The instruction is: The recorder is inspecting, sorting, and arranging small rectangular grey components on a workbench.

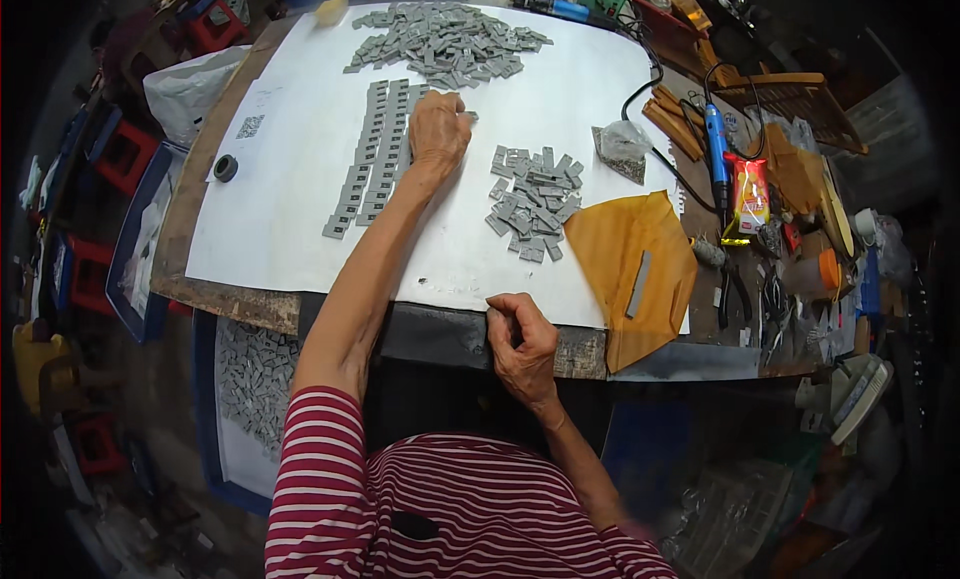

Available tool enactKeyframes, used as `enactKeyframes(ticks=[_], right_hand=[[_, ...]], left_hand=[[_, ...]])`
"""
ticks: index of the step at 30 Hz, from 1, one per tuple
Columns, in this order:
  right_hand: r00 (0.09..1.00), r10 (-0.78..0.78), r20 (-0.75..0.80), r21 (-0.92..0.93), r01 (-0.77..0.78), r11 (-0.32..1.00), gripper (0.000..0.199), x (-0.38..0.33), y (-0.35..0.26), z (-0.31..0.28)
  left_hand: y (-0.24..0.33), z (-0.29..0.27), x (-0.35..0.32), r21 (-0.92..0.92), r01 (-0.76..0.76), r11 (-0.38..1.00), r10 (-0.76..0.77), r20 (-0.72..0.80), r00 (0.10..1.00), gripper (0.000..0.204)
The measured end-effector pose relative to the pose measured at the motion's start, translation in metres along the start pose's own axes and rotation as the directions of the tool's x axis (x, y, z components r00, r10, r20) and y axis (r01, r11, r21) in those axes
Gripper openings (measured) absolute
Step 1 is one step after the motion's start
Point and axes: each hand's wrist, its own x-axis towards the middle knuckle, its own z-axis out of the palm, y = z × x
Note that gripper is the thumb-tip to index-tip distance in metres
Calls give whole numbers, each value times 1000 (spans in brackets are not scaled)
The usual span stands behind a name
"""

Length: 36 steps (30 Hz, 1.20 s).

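Observation:
My left hand [440, 134] is closed at the far end of the rows, its fingers curled down over the rightmost one. A small grey rectangular piece [472, 115] pokes out at its right side. The overlapping grey pieces form long rows [375, 159] on a white sheet [270, 219]. At the near table edge, my right hand [522, 347] is curled with thumb and forefinger together; whatever it may hold is hidden. A loose pile of grey pieces [535, 204] lies beyond it, and a larger heap [445, 41] covers the far part of the sheet.
Brown paper [640, 269] carrying one grey strip [638, 284] lies at the right. Near it are a bag of small parts [622, 151], a blue corded tool [716, 144] and pliers [735, 297]. A black ring [226, 168] sits at the left; a blue bin [207, 399] stands below the table.

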Motion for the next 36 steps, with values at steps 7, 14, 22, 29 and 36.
enactKeyframes(ticks=[7,14,22,29,36], right_hand=[[1000,-10,4,1,10,1000,10,0,2,1],[1000,-19,17,1,19,1000,11,2,0,0],[1000,-15,22,-4,15,1000,11,1,-1,0],[1000,-14,14,-14,14,1000,11,0,-2,0],[1000,22,12,8,-22,1000,8,3,-2,0]], left_hand=[[-2,-3,3,198,6,980,-18,58,998,16],[-4,-8,9,344,-66,937,31,106,994,11],[-10,-11,17,391,-92,916,53,109,993,12],[-18,-10,16,368,-97,925,100,10,995,12],[4,-17,1,233,-203,951,207,7,978,12]])
